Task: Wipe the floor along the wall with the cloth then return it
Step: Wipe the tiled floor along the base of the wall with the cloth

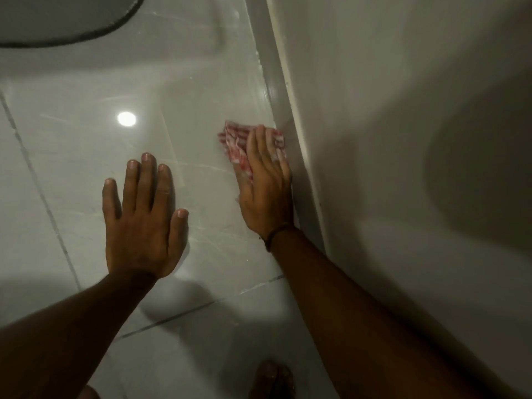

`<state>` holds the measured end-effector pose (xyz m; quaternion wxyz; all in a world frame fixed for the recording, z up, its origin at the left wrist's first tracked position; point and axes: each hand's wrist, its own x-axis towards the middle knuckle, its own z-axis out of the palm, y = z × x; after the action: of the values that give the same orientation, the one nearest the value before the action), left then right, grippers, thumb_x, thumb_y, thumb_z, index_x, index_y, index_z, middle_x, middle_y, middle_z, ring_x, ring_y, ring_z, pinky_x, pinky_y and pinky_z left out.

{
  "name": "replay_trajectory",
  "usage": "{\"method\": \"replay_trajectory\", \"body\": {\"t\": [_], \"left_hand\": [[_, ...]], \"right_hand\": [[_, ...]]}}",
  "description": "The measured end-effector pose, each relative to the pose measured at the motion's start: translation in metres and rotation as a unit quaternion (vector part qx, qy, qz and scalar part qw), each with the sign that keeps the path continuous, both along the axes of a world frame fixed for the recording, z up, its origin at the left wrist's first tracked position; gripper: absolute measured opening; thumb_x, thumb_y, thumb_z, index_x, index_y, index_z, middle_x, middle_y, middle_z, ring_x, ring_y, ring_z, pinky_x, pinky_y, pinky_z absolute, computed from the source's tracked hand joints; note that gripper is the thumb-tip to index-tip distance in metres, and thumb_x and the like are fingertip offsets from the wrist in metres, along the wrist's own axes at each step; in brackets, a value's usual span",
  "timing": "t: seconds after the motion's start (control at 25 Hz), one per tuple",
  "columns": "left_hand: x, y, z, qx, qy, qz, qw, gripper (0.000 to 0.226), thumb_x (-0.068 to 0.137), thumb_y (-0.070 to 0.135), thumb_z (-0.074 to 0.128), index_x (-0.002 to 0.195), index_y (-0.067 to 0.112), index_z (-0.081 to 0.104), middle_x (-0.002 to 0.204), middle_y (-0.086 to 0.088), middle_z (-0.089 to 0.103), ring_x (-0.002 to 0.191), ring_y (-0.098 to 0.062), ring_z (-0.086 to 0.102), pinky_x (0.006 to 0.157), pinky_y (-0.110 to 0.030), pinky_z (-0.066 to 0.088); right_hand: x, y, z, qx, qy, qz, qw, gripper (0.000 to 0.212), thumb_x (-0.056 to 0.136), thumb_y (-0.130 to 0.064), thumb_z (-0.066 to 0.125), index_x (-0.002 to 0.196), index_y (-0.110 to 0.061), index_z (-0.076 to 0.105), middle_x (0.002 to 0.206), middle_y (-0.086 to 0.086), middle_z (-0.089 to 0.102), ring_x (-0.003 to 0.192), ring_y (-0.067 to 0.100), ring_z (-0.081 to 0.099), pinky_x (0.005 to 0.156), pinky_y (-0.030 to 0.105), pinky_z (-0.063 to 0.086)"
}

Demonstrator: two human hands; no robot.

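Note:
A red-and-white checked cloth (234, 142) lies bunched on the glossy grey tiled floor (201, 82), right against the grey skirting (280, 110) at the foot of the white wall (388, 110). My right hand (266, 185) presses flat on the cloth, fingers stretched over it, its outer edge touching the skirting; part of the cloth is hidden under the palm. My left hand (144, 217) rests flat on the bare tile to the left, fingers spread, holding nothing.
A dark-edged grey mat (57, 21) lies at the top left. A ceiling light's reflection (126, 118) shines on the tile. Grout lines cross the floor. My foot (273, 378) shows at the bottom edge.

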<state>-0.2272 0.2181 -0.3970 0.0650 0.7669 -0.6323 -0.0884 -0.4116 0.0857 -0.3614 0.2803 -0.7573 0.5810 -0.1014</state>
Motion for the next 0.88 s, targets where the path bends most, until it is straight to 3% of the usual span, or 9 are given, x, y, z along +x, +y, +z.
{"method": "replay_trajectory", "body": {"t": [0.28, 0.44, 0.64, 0.88], "left_hand": [[0.001, 0.0, -0.001, 0.005, -0.007, -0.003, 1.0, 0.08, 0.109, 0.049, 0.026, 0.177, 0.011, 0.011, 0.187, -0.016, 0.007, 0.174, -0.032, 0.002, 0.139, -0.053, -0.007], [0.002, 0.0, -0.001, -0.002, -0.007, -0.007, 1.0, 0.079, 0.108, 0.047, 0.028, 0.176, 0.009, 0.013, 0.186, -0.017, 0.008, 0.174, -0.033, 0.003, 0.139, -0.055, -0.003], [0.001, -0.001, 0.001, -0.001, 0.002, -0.005, 1.0, 0.08, 0.107, 0.047, 0.028, 0.176, 0.008, 0.015, 0.186, -0.018, 0.009, 0.174, -0.033, 0.003, 0.139, -0.056, -0.002], [-0.001, -0.001, 0.002, -0.007, 0.004, -0.006, 1.0, 0.08, 0.107, 0.048, 0.028, 0.175, 0.007, 0.019, 0.185, -0.019, 0.013, 0.173, -0.035, 0.007, 0.138, -0.061, 0.005]], "right_hand": [[0.035, -0.062, 0.003, 0.019, -0.037, 0.005, 0.999, 0.061, 0.107, -0.029, 0.04, 0.16, -0.003, 0.023, 0.17, 0.017, 0.021, 0.159, 0.029, 0.013, 0.13, 0.042, 0.005], [0.011, -0.02, 0.004, 0.017, -0.009, -0.01, 1.0, 0.069, 0.103, -0.025, 0.057, 0.159, -0.004, 0.023, 0.169, 0.017, 0.023, 0.159, 0.028, 0.014, 0.131, 0.043, 0.007], [-0.034, 0.063, 0.006, 0.008, -0.019, -0.043, 0.999, 0.057, 0.104, -0.018, 0.045, 0.157, -0.005, 0.03, 0.167, 0.01, 0.023, 0.158, 0.023, 0.014, 0.13, 0.039, 0.01], [-0.017, 0.051, 0.005, 0.02, -0.048, -0.106, 0.993, 0.057, 0.104, -0.02, 0.046, 0.157, -0.009, 0.027, 0.165, 0.001, 0.019, 0.157, 0.016, 0.012, 0.129, 0.036, 0.01]]}}
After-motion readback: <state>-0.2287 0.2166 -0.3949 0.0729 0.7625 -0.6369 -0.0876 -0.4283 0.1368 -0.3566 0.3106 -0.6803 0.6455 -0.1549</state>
